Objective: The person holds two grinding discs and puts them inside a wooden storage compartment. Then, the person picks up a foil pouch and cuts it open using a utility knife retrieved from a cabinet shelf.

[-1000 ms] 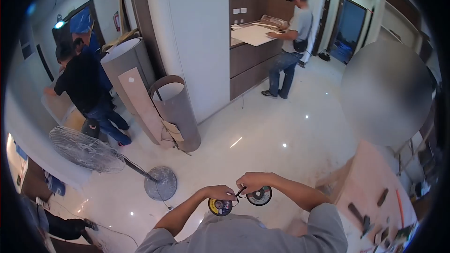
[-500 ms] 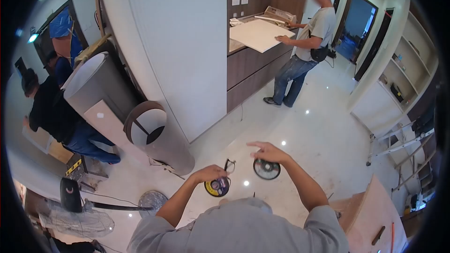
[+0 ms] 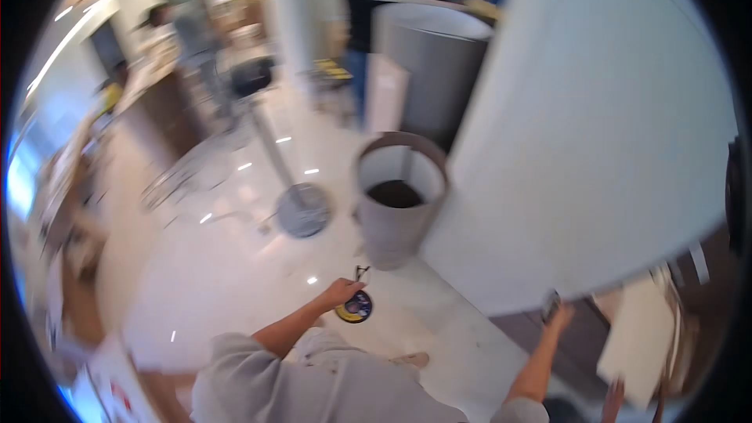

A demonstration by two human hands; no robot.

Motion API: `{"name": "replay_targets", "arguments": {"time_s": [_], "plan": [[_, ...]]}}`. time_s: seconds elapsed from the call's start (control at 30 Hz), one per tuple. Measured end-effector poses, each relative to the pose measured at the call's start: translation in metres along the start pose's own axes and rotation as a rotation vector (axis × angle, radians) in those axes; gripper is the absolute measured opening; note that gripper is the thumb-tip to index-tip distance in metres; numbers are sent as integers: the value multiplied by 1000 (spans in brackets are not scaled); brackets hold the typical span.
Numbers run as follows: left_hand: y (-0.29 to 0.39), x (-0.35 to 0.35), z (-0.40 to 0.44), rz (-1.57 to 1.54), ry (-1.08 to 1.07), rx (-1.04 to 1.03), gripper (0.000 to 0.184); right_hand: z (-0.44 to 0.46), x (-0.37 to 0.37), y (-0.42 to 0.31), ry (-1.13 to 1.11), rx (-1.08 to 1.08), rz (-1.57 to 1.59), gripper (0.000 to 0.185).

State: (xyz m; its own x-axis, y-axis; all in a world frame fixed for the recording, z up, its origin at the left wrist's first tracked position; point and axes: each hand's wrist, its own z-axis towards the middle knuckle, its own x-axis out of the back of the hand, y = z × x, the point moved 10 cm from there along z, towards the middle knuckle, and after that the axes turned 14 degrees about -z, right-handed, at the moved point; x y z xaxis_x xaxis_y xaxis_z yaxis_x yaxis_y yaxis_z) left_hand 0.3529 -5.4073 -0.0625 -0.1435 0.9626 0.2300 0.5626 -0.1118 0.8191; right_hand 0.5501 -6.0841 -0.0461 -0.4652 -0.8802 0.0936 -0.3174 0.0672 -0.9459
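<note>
Disc [image 3: 353, 309], yellow and dark, hangs in the left hand [image 3: 343, 292], which is closed on it and a black tie [image 3: 361, 272]. The right hand [image 3: 560, 316], near the left half a second ago, now stretches far out by the drawers [image 3: 583, 330], closed on a blurred grey disc [image 3: 550, 305]; the two discs therefore sit well apart. Farther off, tube [image 3: 392, 235] and fan base [image 3: 304, 211] now stand ahead.

right hand [image 3: 560, 316]: swung out to the right | now well apart from left hand [image 3: 341, 291]
</note>
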Motion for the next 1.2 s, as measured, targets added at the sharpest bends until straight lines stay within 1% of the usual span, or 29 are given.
{"name": "replay_targets", "arguments": {"time_s": [0.03, 0.07, 0.1, 0.13, 0.17, 0.2, 0.23, 0.27, 0.33, 0.4, 0.43, 0.47, 0.53, 0.63, 0.73, 0.83, 0.93, 0.97, 1.0, 1.03, 1.07, 1.1, 1.13, 1.17, 1.2], "plan": [[3, -1, -18, -3, 72, -39, 52, 31, 20, -4, 241, 109, -32, 39], [19, -2, -21, 5, 114, -100, 52, 49, 12, -10, 261, 75, -90, 43], [-3, 0, -20, -180, 210, 130, 52, 35, -14, -41, 250, 46, -82, 49], [-11, 5, -21, -172, 278, 138, 52, 60, -22, -29, 265, 38, -96, 52], [-9, 6, -21, -241, 329, 192, 52, 86, -35, -22, 284, 31, -103, 55], [-1, 5, -22, -304, 378, 242, 52, 99, -55, -32, 294, 54, -186, 59], [3, 1, -23, -344, 402, 239, 52, 95, -69, -40, 309, 79, -266, 63], [-12, -9, -29, -386, 422, 225, 52, 107, -76, -26, 303, 111, -221, 65], [-19, -16, -35, -407, 429, 249, 53, 120, -93, -5, 319, 135, -159, 70], [-17, -23, -43, -397, 412, 242, 53, 115, -106, -8, 305, 100, -145, 75], [-52, -28, -30, -378, 389, 199, 53, 103, -109, -10, 281, 88, -153, 77], [-63, -28, -28, -243, 396, 120, 53, 96, -120, -10, 254, 76, -153, 78], [-67, -52, -75, -383, 399, 111, 54, 106, -92, -8, 242, 77, -119, 73], [-130, -51, -103, -395, 523, 132, 55, 118, -76, 4, 236, 42, -142, 70], [-169, -56, -152, -449, 596, 247, 55, 133, -67, 13, 232, -4, -169, 67], [-189, -57, -189, -403, 599, 347, 56, 150, -59, 29, 237, -71, -193, 64], [-222, -56, -200, -385, 651, 312, 53, 168, -56, 41, 238, -115, -235, 62], [-202, -60, -198, -144, 597, 183, 39, 188, -54, 37, 276, 49, -249, 49], [-215, -60, -195, -33, 548, 192, 30, 173, -64, 35, 208, -14, -206, 40], [-228, -60, -190, 109, 473, 190, 24, 184, -92, 59, -52, -35, 185, 39], [-250, -68, -184, 278, 397, 194, 25, 150, -123, 55, -328, -203, 302, 41], [-284, -60, -184, 24, 497, 191, 29, 168, -133, 79, -380, -231, 314, 42], [-280, -51, -193, -193, 604, 230, 35, 150, -144, 82, -419, -249, 293, 44], [-230, -48, -203, -69, 569, 165, 38, 89, -141, 39, -324, -269, 246, 44], [-222, -50, -210, -116, 522, 173, 37, 101, -111, 18, -43, 31, -9, 53]]}}
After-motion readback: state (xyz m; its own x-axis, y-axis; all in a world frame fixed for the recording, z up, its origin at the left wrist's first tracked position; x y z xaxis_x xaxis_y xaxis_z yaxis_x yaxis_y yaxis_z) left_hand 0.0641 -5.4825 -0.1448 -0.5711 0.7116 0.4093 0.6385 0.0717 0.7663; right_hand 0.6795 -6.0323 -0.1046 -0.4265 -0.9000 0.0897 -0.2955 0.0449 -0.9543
